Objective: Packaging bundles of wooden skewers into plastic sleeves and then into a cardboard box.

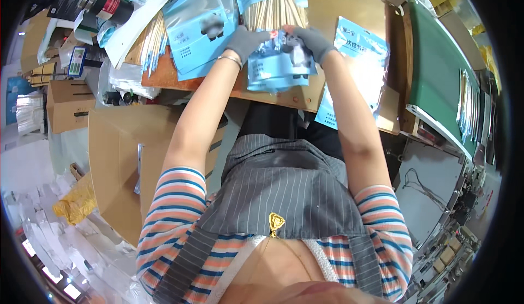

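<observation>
Grey-gloved hands: left hand (245, 41), right hand (315, 42) both grip blue pouch (279, 66) | contents glare-hidden (fingertips partly covered)

Glossy plastic pouch (281, 64), grey cloth gloves (245, 42), wooden table (164, 77).

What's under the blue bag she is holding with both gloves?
Under the blue bag held by the left hand and right hand lies the brown table. Beyond it lie wooden sticks. Anything directly beneath stays hidden.
</observation>
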Tool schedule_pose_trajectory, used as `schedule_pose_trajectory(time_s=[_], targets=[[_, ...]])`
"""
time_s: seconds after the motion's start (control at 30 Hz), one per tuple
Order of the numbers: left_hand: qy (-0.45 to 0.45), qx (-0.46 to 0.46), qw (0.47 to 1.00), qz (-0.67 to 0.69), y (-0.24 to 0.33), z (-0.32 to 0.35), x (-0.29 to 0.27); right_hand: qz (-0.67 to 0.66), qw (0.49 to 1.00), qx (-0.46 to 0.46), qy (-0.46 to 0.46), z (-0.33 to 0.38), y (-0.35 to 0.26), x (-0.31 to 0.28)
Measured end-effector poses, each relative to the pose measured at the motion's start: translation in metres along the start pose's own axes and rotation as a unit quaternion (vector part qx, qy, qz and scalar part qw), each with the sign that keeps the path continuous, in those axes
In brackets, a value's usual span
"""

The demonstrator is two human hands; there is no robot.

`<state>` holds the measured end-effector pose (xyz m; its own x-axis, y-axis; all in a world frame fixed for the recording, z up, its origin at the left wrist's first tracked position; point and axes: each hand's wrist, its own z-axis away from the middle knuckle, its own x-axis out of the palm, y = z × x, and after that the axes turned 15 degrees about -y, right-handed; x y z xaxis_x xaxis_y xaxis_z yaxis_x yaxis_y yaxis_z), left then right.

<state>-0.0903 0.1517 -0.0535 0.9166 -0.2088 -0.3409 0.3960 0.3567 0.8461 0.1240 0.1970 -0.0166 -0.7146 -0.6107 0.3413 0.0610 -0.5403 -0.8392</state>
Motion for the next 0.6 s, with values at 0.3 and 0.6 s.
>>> schedule_pose_trajectory(time_s=[0.3, 0.6], targets=[[-0.224, -0.030, 0.865, 0.448, -0.045, 0.200, 0.077, -0.229, 0.971, 0.049, 0.046, 0.154, 0.119, 0.092], [0.005, 0.146, 0.849, 0.508, 0.010, 0.305, -0.027, -0.026, 0.991, 0.005, -0.128, 0.124, -0.016, 0.220]])
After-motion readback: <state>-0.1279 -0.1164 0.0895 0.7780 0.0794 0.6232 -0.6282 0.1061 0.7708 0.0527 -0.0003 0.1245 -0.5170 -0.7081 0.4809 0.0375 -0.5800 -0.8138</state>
